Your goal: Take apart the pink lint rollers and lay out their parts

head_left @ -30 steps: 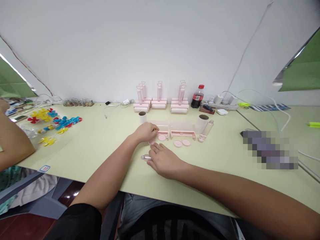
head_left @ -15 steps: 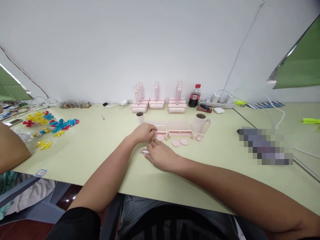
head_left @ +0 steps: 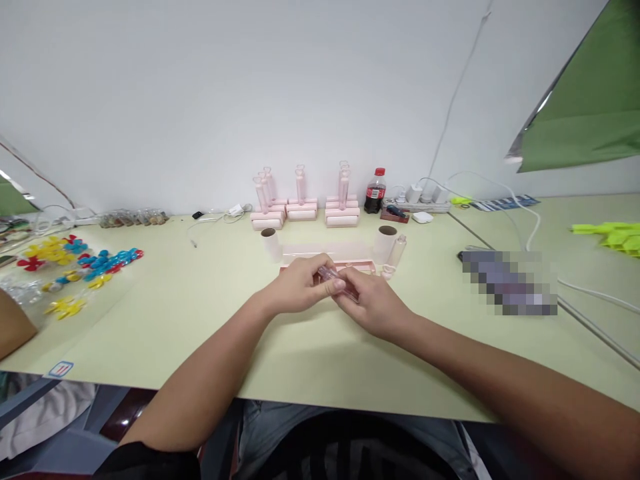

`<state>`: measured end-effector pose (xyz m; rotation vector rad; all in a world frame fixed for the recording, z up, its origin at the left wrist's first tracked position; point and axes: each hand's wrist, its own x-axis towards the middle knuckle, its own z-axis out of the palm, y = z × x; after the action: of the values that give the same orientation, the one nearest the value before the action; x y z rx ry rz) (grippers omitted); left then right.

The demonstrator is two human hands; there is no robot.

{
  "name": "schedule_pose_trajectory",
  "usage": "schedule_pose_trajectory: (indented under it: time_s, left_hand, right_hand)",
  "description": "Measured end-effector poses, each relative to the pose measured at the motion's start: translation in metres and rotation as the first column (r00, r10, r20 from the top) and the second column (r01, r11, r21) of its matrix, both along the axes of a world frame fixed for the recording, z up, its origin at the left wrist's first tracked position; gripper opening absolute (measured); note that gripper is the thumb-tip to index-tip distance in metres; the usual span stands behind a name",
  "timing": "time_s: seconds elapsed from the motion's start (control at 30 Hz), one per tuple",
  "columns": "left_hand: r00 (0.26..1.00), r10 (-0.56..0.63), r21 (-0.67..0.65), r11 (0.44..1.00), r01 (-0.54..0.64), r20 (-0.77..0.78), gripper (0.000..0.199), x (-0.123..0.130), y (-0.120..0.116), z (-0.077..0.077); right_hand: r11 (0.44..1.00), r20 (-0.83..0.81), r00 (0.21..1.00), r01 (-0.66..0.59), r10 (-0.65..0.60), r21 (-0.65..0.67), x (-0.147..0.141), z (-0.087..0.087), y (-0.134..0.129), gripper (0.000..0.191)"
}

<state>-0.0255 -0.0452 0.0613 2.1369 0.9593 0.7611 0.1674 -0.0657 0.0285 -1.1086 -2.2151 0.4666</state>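
Observation:
My left hand (head_left: 300,285) and my right hand (head_left: 373,303) meet just above the table, both closed on a clear pinkish lint roller handle (head_left: 327,273). Fingers cover much of the handle. Directly behind my hands lie pink roller covers (head_left: 367,267), partly hidden by my fingers. White sticky paper rolls stand on either side, the left roll (head_left: 271,248) and the right roll (head_left: 384,248). Beside the right roll, a second handle (head_left: 398,252) leans with its pink end down.
Several lint rollers (head_left: 342,219) with upright handles stand along the wall. A cola bottle (head_left: 375,193) and a power strip (head_left: 435,207) are to their right. A blurred dark object (head_left: 507,283) lies right, colourful plastic pieces (head_left: 107,263) left, near another person's arm (head_left: 13,327).
My right hand has lifted the clear handle off the table. My left hand has left the pink cover and now grips the handle too. The view has shifted slightly right.

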Motion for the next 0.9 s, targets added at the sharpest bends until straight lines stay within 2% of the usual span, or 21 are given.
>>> schedule_pose_trajectory:
  time_s: [0.1, 0.17, 0.23, 0.3, 0.37, 0.43, 0.53, 0.63, 0.7, 0.77, 0.83, 0.87, 0.9]
  left_hand:
    - [0.980, 0.022, -0.074, 0.997, -0.007, 0.198, 0.033, 0.006, 0.000, -0.009]
    - [0.935, 0.068, -0.121, 0.992, -0.028, 0.348, 0.033, 0.005, 0.003, -0.011]
    - [0.871, 0.111, -0.171, 0.985, -0.032, 0.479, 0.032, 0.004, 0.008, -0.013]
    - [0.801, 0.149, -0.246, 0.969, -0.002, 0.580, 0.031, 0.004, 0.011, -0.015]
    - [0.739, 0.191, -0.331, 0.942, 0.046, 0.646, 0.033, 0.006, 0.013, -0.018]
    - [0.718, 0.208, -0.386, 0.918, 0.090, 0.664, 0.037, 0.010, 0.013, -0.021]
    - [0.768, 0.160, -0.402, 0.905, 0.136, 0.620, 0.042, 0.015, 0.009, -0.024]
    - [0.796, 0.114, -0.414, 0.892, 0.181, 0.594, 0.044, 0.019, 0.006, -0.025]
    - [0.750, 0.138, -0.443, 0.869, 0.222, 0.646, 0.046, 0.019, 0.007, -0.024]
    - [0.660, 0.199, -0.475, 0.837, 0.270, 0.725, 0.050, 0.018, 0.009, -0.023]
    - [0.592, 0.218, -0.463, 0.834, 0.299, 0.776, 0.053, 0.015, 0.011, -0.022]
    - [0.598, 0.190, -0.438, 0.847, 0.302, 0.779, 0.053, 0.013, 0.011, -0.021]
    - [0.634, 0.134, -0.402, 0.865, 0.300, 0.762, 0.053, 0.011, 0.011, -0.021]
  right_hand:
    - [0.998, -0.124, 0.992, -0.020, 0.013, -0.056, 0.014, 0.000, 0.002, 0.020]
    - [0.974, -0.227, 0.974, -0.073, 0.023, -0.216, 0.023, -0.002, 0.006, 0.033]
    - [0.904, -0.351, 0.935, -0.184, 0.040, -0.387, 0.029, -0.003, 0.012, 0.049]
    - [0.841, -0.459, 0.886, -0.298, 0.068, -0.451, 0.033, -0.003, 0.015, 0.056]
    - [0.829, -0.513, 0.853, -0.355, 0.097, -0.433, 0.033, -0.002, 0.015, 0.057]
    - [0.843, -0.496, 0.859, -0.356, 0.125, -0.404, 0.032, 0.001, 0.012, 0.055]
    - [0.897, -0.379, 0.912, -0.293, 0.158, -0.330, 0.030, 0.004, 0.009, 0.051]
    - [0.936, -0.326, 0.927, -0.267, 0.184, -0.232, 0.030, 0.005, 0.007, 0.048]
    - [0.936, -0.323, 0.918, -0.299, 0.229, -0.187, 0.031, 0.005, 0.006, 0.045]
    - [0.916, -0.323, 0.892, -0.376, 0.317, -0.140, 0.032, 0.005, 0.004, 0.042]
    - [0.897, -0.333, 0.865, -0.429, 0.375, -0.106, 0.031, 0.006, 0.001, 0.039]
    - [0.902, -0.339, 0.867, -0.419, 0.364, -0.103, 0.030, 0.006, 0.000, 0.039]
    - [0.919, -0.344, 0.883, -0.377, 0.320, -0.115, 0.029, 0.006, 0.000, 0.038]
